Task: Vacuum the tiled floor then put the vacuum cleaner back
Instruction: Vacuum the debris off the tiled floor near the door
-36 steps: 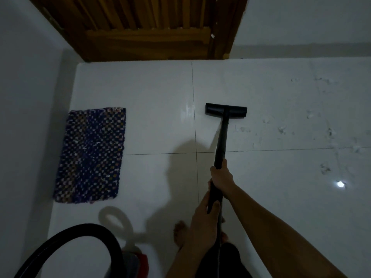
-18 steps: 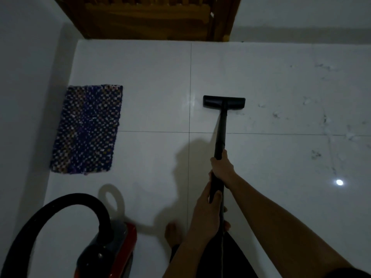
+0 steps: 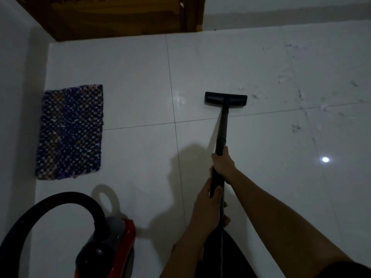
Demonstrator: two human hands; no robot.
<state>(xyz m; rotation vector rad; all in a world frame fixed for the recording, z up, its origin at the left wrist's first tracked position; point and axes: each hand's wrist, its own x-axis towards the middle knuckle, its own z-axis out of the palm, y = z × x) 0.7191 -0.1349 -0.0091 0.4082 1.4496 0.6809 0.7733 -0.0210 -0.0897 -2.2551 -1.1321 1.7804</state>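
While flat on the floor (image 3: 130,77), nozzle (image 3: 225,99), left hand (image 3: 207,205) and right hand (image 3: 223,163) round its wand (image 3: 223,125).

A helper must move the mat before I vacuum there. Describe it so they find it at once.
From the wooden door, follow the left wall toward the red vacuum canister. The mat lies flat on the tiled floor between them: the only blue, speckled, woven rectangle.

Black wand (image 3: 223,127) and hose (image 3: 60,199), red canister (image 3: 128,233), blue checkered mat (image 3: 70,131), white tiles (image 3: 130,77), brown door (image 3: 120,15)
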